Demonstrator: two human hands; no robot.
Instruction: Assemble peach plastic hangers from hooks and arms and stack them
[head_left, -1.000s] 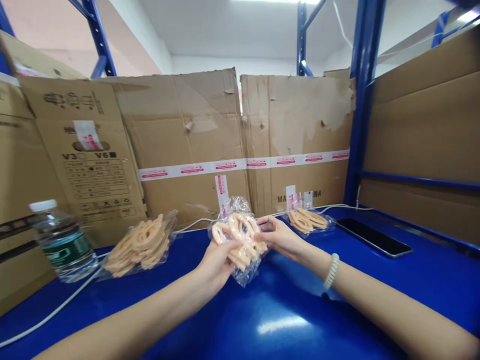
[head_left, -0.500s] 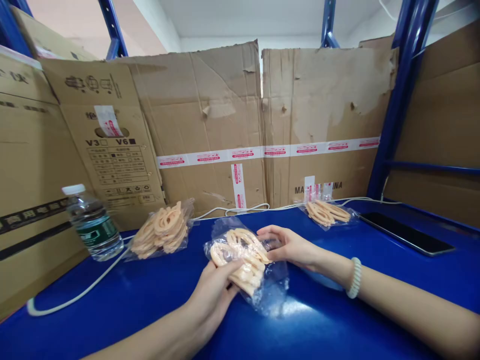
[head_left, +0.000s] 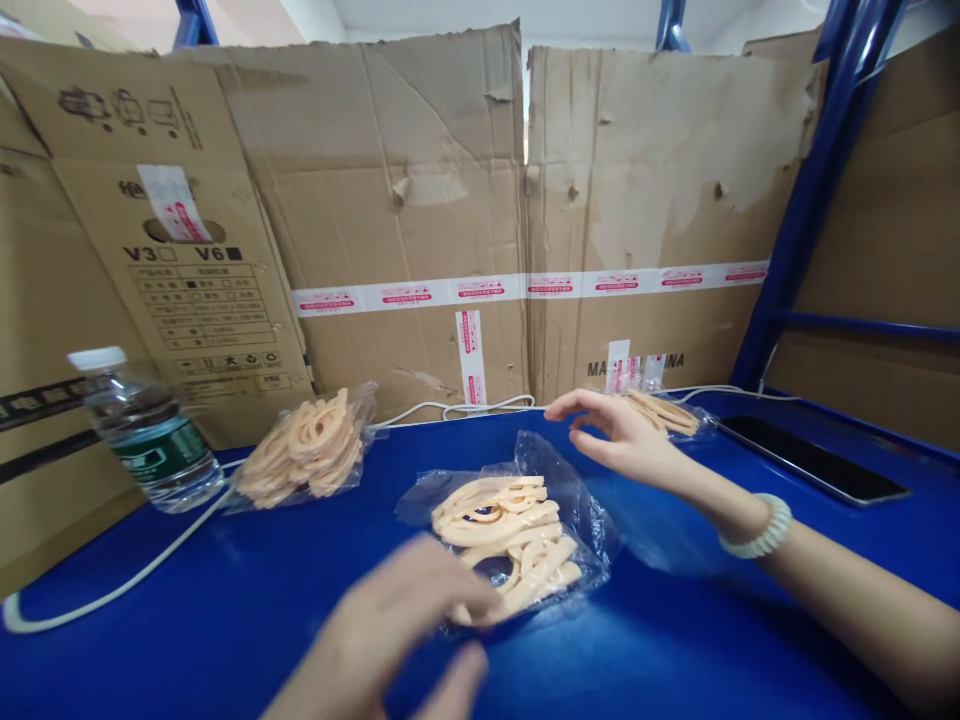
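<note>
Laid down since earlier, bag of beige loops (head_left: 517,540); left hand (head_left: 394,610), blurred, fingers apart, at its near-left edge; right hand (head_left: 626,435), fingers apart, past its far-right corner.

A glossy blue table (head_left: 247,570). At its middle lies a clear bag (head_left: 510,545) of beige loops. To the left is a fuller second bag (head_left: 300,455), with a capped water bottle (head_left: 161,445) standing just beside it. At back right, a third bag (head_left: 664,412) lies near a dark-screened phone (head_left: 814,460). A white cable (head_left: 37,627) curves along the left.
</note>
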